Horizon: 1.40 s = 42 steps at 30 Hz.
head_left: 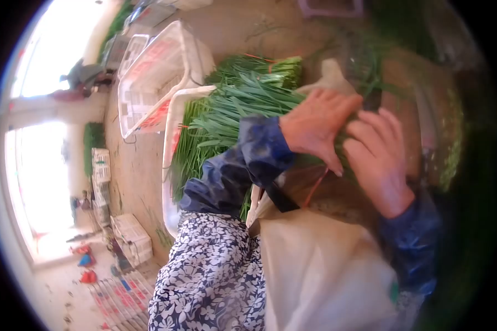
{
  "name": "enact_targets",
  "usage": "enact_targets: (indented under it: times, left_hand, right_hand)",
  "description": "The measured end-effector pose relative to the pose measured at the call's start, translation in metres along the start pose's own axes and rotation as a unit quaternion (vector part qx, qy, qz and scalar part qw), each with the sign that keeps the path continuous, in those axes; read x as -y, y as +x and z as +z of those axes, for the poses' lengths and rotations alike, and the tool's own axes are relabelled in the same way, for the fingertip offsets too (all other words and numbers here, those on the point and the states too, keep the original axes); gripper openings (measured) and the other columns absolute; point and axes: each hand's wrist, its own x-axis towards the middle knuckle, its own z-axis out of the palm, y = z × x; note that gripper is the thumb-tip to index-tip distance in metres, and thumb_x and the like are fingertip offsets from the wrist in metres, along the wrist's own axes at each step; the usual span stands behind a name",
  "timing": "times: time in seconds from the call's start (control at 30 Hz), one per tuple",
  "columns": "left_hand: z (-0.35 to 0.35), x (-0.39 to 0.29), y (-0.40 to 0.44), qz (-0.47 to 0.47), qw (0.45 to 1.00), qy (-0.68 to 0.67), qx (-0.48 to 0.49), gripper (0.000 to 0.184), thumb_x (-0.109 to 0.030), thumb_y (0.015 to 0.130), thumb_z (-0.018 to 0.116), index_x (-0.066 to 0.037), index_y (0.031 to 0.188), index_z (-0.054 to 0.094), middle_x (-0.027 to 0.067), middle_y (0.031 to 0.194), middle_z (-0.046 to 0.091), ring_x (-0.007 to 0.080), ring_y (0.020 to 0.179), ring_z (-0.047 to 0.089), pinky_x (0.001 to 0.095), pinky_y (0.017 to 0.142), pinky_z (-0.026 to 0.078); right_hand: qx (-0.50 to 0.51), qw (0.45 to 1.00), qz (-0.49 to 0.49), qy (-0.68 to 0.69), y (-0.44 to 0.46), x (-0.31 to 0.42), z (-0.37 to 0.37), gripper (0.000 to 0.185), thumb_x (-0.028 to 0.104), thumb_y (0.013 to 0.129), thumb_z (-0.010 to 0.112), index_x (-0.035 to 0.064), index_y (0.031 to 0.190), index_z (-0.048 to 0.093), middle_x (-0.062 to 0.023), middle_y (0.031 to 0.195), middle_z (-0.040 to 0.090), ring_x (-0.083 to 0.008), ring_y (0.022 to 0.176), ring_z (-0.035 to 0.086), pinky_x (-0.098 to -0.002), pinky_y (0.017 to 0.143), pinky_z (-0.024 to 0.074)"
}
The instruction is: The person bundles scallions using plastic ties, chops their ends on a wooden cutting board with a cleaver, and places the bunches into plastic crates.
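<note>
My left hand (319, 126) is curved with its thumb apart, round a bunch of greens that it mostly hides. Close beside it, my right hand (376, 160) has its fingers bent toward the same spot; what they grip is hidden. A thin red band (316, 186) hangs below my left thumb. Long green leaves (246, 105) fill a white crate (169, 160) to the left of my hands. One bundle there (284, 70) has an orange-red tie near its pale stalks.
Another white crate (124, 105) stands at the upper left. Stacked crates (131, 237) and red and blue items (85, 262) are farther left. Pale cloth (326, 270) covers my lap. Blurred greens and a dark area lie at the right.
</note>
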Motion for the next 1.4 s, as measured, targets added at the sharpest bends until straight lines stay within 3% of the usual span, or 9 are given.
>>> enact_targets:
  times: [0.23,0.37,0.47,0.57,0.63,0.77,1.1,1.23,1.4]
  left_hand:
    - [-0.007,-0.027,-0.01,-0.02,0.996,0.089,-0.002,0.11,-0.046,0.038,0.086,-0.001,0.129,0.044,0.0138,0.111,0.056,0.032,0.102,0.052,0.0414,0.092,0.038]
    - [0.0,-0.024,-0.021,-0.035,0.996,0.08,0.029,0.089,-0.04,0.05,0.081,-0.004,0.124,0.048,0.009,0.099,0.057,0.0283,0.091,0.056,0.0392,0.082,0.041]
    - [-0.001,-0.022,-0.027,-0.016,0.996,0.088,-0.007,0.08,-0.039,0.054,0.079,-0.005,0.12,0.051,0.0085,0.097,0.057,0.0276,0.09,0.056,0.0383,0.079,0.04]
    - [-0.009,-0.027,-0.032,-0.016,0.995,0.085,-0.041,0.074,-0.038,0.057,0.079,-0.005,0.118,0.053,0.0075,0.098,0.058,0.0267,0.088,0.056,0.0378,0.078,0.04]
    - [-0.015,-0.031,-0.034,0.008,0.994,0.074,-0.079,0.074,-0.037,0.056,0.08,-0.004,0.117,0.055,0.0078,0.098,0.058,0.0259,0.087,0.056,0.0382,0.077,0.04]
    - [-0.023,-0.05,-0.035,0.131,0.981,0.13,-0.067,0.089,-0.04,0.049,0.08,-0.001,0.123,0.05,0.0112,0.102,0.055,0.0264,0.089,0.055,0.0404,0.076,0.041]
    - [0.004,-0.032,-0.031,0.062,0.995,0.076,-0.02,0.101,-0.057,0.054,0.081,-0.006,0.134,0.046,0.0118,0.122,0.056,0.0371,0.12,0.048,0.0591,0.108,0.026]
    - [-0.027,0.016,-0.076,0.047,0.941,0.07,-0.328,0.072,-0.062,0.075,0.067,-0.007,0.121,0.06,0.0133,0.126,0.059,0.0365,0.127,0.048,0.0575,0.109,0.028]
    - [-0.087,0.156,-0.2,-0.264,0.789,0.067,-0.551,0.038,-0.017,0.076,0.076,-0.003,0.11,0.066,0.016,0.111,0.067,0.0311,0.103,0.063,0.0392,0.093,0.048]
  right_hand:
    - [-0.001,0.976,0.062,0.209,-0.011,0.009,-0.032,0.009,0.0,0.08,0.062,0.0011,0.089,0.06,-0.0112,0.085,0.062,-0.0281,0.084,0.062,-0.0489,0.093,0.0448]
    - [-0.095,0.771,0.366,0.512,-0.051,0.009,-0.048,0.004,0.0,0.091,0.053,-0.001,0.093,0.056,-0.0084,0.076,0.063,-0.0139,0.065,0.057,-0.0343,0.075,0.0509]
    - [0.066,0.764,0.517,0.381,-0.094,-0.049,-0.067,0.022,0.008,0.09,0.06,-0.0033,0.108,0.058,-0.0134,0.093,0.064,-0.0189,0.076,0.063,-0.033,0.073,0.0517]
    - [0.119,0.946,0.23,-0.195,-0.099,-0.056,-0.058,0.041,0.015,0.089,0.066,-0.0042,0.123,0.054,-0.016,0.115,0.059,-0.0233,0.1,0.062,-0.0365,0.085,0.0503]
    - [0.06,0.87,0.417,0.257,-0.093,-0.054,-0.055,0.056,0.027,0.092,0.065,-0.0035,0.134,0.048,-0.017,0.125,0.056,-0.0272,0.112,0.058,-0.0381,0.095,0.0467]
    - [0.034,0.678,0.481,0.555,-0.055,-0.079,-0.036,0.062,0.047,0.098,0.05,-0.0028,0.135,0.046,-0.0157,0.119,0.061,-0.0249,0.108,0.061,-0.0374,0.093,0.0481]
    - [0.365,0.704,0.373,0.48,-0.051,-0.061,-0.005,0.104,0.036,0.064,0.087,-0.0002,0.145,0.033,-0.0123,0.14,0.045,-0.0228,0.132,0.041,-0.0371,0.112,0.0298]
    - [0.346,0.757,0.341,0.436,-0.038,-0.042,0.004,0.108,0.031,0.06,0.089,-0.0004,0.146,0.032,-0.0124,0.139,0.046,-0.0223,0.13,0.043,-0.0367,0.11,0.0318]
    - [0.365,0.7,0.427,0.44,-0.021,-0.04,-0.004,0.103,0.026,0.058,0.088,-0.0013,0.143,0.036,-0.011,0.132,0.053,-0.0213,0.121,0.05,-0.0357,0.105,0.0375]
